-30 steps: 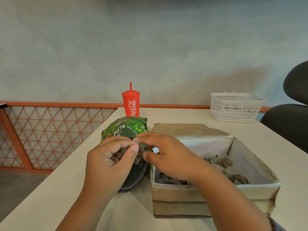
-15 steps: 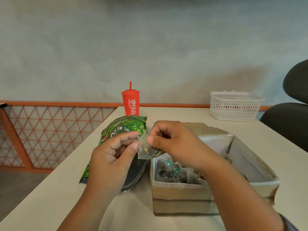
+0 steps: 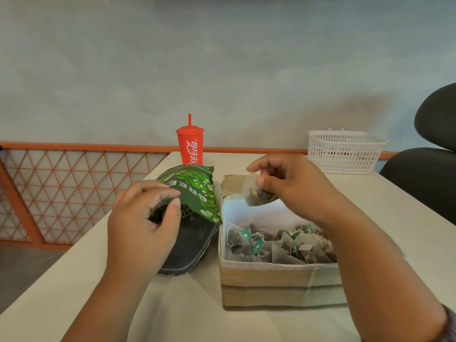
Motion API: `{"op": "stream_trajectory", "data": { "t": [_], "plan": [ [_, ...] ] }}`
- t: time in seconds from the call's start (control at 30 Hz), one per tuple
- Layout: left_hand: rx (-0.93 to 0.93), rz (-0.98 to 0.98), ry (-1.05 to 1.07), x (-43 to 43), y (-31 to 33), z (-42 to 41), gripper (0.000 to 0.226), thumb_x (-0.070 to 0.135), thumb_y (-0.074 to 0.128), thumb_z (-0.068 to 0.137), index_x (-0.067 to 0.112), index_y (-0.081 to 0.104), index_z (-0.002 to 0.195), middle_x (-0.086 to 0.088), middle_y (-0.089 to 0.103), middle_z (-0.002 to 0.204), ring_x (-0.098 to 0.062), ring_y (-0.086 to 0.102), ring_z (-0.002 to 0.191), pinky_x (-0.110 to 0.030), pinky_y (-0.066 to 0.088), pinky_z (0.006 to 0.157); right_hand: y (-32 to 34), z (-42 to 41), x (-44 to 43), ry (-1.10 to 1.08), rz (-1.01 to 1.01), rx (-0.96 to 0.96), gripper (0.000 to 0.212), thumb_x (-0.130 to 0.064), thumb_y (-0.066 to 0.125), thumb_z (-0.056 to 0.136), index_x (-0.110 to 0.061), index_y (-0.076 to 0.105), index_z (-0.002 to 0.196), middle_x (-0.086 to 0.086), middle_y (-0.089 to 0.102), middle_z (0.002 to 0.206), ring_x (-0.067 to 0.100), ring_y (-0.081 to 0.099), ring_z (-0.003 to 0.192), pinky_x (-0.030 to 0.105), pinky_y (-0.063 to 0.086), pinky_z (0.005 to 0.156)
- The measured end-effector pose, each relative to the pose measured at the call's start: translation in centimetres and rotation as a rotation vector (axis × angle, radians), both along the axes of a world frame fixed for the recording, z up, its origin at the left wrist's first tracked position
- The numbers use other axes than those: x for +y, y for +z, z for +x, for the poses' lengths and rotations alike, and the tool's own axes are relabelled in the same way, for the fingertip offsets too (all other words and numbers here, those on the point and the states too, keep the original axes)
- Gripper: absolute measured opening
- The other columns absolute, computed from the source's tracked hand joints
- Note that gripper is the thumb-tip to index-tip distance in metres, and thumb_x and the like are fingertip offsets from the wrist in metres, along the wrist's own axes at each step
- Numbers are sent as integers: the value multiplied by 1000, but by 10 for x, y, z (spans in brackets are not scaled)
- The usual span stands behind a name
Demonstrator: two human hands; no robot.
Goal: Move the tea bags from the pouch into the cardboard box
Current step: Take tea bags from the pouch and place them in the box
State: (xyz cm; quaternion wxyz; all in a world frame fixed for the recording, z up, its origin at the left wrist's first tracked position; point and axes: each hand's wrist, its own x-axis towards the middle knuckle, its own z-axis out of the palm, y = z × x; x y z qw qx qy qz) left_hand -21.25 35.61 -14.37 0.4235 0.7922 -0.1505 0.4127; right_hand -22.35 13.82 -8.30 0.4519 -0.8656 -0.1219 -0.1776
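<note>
Tea bag (image 3: 259, 193): pyramid of translucent mesh with dark leaf inside. It is pinched near its top between the thumb and curled fingers of the right hand (image 3: 293, 186). It hangs in the air above the far-left part of the box (image 3: 278, 287), clear of what lies inside.

Box: cardboard, top open, standing on the table (image 3: 172, 314) to the person's right. A pile (image 3: 278, 245) of like bags with white strings and green tags covers its floor.

Pouch (image 3: 197, 193): green leaf print, lying on the table just beside the box's left wall, with its dark mouth turned toward the person. Dark contents and a bit of string show in the opening.

Left hand (image 3: 143, 225): fingers curled at the pouch's mouth, thumb pressed on the green upper flap, holding it lifted.

Far edge of table: red cup (image 3: 190, 146) with lid and straw, behind the pouch. White basket (image 3: 345, 151) sits at far right, well apart from the box. A black chair (image 3: 424, 178) stands right of the table. An orange lattice (image 3: 74, 183) runs along the left.
</note>
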Motion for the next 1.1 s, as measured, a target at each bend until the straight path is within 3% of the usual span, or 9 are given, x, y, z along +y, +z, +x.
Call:
{"op": "stream_trajectory", "data": {
  "t": [0.17, 0.23, 0.33, 0.53, 0.73, 0.87, 0.93, 1.03, 1.1],
  "plan": [
    [116, 111, 21, 2, -5, 5, 16, 25, 56, 70, 19, 70, 69, 12, 53, 103, -12, 41, 99, -16, 31, 74, -7, 8, -18, -182, -102, 18, 23, -5, 53, 89, -25, 65, 91, -10, 56, 66, 2, 51, 63, 20, 44, 66],
    [131, 207, 54, 3, -8, 7, 26, 27, 53, 71, 14, 76, 74, 12, 56, 106, -14, 39, 98, -27, 36, 76, -12, 12, -19, -247, -169, 45, 26, -5, 48, 90, -24, 66, 95, -9, 58, 74, 3, 53, 68, 15, 43, 63],
    [170, 270, 104, 2, -9, 7, 32, 25, 50, 73, 13, 76, 85, 4, 63, 113, -21, 43, 98, -42, 45, 80, -21, 18, -20, -349, -315, 91, 28, -4, 46, 91, -23, 66, 101, -3, 60, 92, 13, 54, 79, 22, 42, 65],
    [152, 340, 128, 1, -11, 10, 25, -5, 63, 77, 2, 71, 99, -7, 63, 117, -32, 51, 100, -34, 39, 79, -24, 22, -28, -468, -417, 143, 34, 0, 46, 88, -22, 64, 106, 4, 64, 108, 20, 56, 88, 24, 41, 71],
    [102, 344, 73, -1, -9, 7, 43, -14, 59, 75, -1, 62, 116, -10, 56, 128, -32, 47, 112, -38, 38, 91, -16, 14, -16, -326, -381, 88, 27, -8, 47, 91, -24, 65, 102, -4, 64, 100, 13, 56, 88, 23, 40, 70],
    [44, 381, 62, -2, -7, 4, 54, -18, 57, 73, -1, 55, 124, -10, 52, 133, -22, 39, 115, -37, 37, 93, -6, -1, 8, -89, -339, 36, 18, -15, 55, 89, -30, 65, 90, -13, 58, 91, -1, 51, 78, 10, 37, 64],
    [20, 392, 55, -2, -6, 4, 57, -19, 57, 71, -2, 54, 125, -11, 51, 134, -21, 38, 115, -37, 38, 91, -5, -9, 25, 47, -358, 25, 14, -20, 57, 89, -29, 67, 89, -12, 56, 101, 1, 51, 86, 13, 37, 70],
    [-34, 401, 43, -3, -4, 3, 59, -21, 58, 69, -4, 53, 125, -14, 51, 133, -24, 40, 113, -40, 42, 88, -9, -16, 45, 156, -450, 18, 18, -22, 55, 91, -27, 69, 101, -8, 48, 121, 7, 44, 105, 11, 34, 78],
    [-72, 415, 49, -3, -4, 2, 58, -22, 59, 68, -6, 54, 124, -16, 52, 132, -26, 41, 111, -43, 44, 87, -12, -17, 54, 166, -507, 28, 25, -22, 51, 94, -29, 66, 112, -8, 38, 137, 11, 38, 120, 17, 34, 90]
  ]
}}
